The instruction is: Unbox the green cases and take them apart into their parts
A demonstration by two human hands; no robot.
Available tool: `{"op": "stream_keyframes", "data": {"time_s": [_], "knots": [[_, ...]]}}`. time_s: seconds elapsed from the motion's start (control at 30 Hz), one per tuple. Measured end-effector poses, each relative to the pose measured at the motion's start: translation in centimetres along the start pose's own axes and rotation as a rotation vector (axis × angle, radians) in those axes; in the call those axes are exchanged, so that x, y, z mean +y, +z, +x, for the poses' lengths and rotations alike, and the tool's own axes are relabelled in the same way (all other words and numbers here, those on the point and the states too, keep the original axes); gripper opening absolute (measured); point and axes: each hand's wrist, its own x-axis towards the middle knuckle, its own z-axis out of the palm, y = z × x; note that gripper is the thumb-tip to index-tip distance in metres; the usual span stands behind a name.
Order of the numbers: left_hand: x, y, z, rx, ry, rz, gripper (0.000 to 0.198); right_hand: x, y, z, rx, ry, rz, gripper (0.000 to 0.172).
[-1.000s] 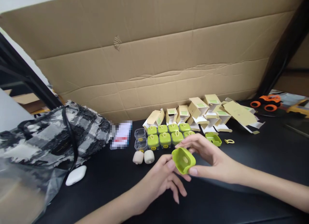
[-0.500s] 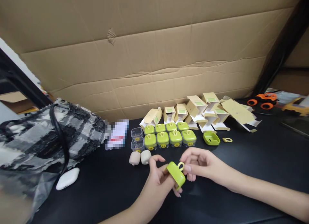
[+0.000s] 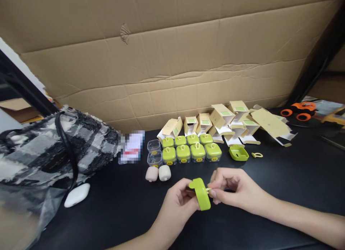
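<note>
Compared with half a second ago, the green lid (image 3: pixel 201 194) has been turned from showing its broad top, with the loop in plain view, to standing almost edge-on to the camera; both hands have shifted only slightly. The lid is held just above the black table (image 3: pixel 121 214), in front of the person, between the two hands. The left hand (image 3: pixel 178 203) is closed on it from the left, with fingers wrapped behind and the thumb against its upper corner. The right hand (image 3: pixel 237 192) meets it from the right, thumb and forefinger pinched together on the small yellow loop (image 3: pixel 207 189) at the lid's right-hand face; most of the loop is hidden by the fingertips. The lid's long axis runs steeply from upper left to lower right, close to upright, with its broad faces turned towards the two hands. Beyond the hands, well apart from them, stand two rows of green-lidded cases (image 3: pixel 198 152), with a loose green lid (image 3: pixel 238 153) and a loose loop (image 3: pixel 257 155) to their right. Two beige pieces (image 3: pixel 158 173) lie near the left hand.
</note>
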Motion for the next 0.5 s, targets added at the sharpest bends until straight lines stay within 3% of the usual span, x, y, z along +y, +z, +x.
{"op": "stream_keyframes", "data": {"time_s": [0.2, 0.27, 0.3, 0.4, 0.43, 0.5], "knots": [[-0.1, 0.1, -0.1, -0.019, -0.002, 0.03, 0.025, -0.5, 0.3, -0.5, -0.041, 0.041, -0.089, 0.026], [-0.1, 0.1, -0.1, -0.017, -0.001, 0.033, 0.025, -1.0, 0.2, -0.7, -0.02, -0.083, -0.248, 0.018], [-0.2, 0.1, 0.0, -0.024, 0.005, 0.047, 0.023, -1.4, 0.1, -0.8, -0.007, -0.183, -0.36, 0.022], [-0.6, 0.0, 0.0, -0.065, 0.062, 0.114, 0.015, -2.2, 0.2, -0.8, -0.062, -0.479, -0.724, 0.066], [-0.7, 0.0, 0.0, -0.077, 0.083, 0.13, 0.013, -2.3, 0.3, -0.7, -0.107, -0.537, -0.823, 0.071], [-0.7, 0.0, 0.0, -0.091, 0.106, 0.141, 0.012, -2.6, 0.4, -0.6, -0.171, -0.591, -0.955, 0.06]]}}
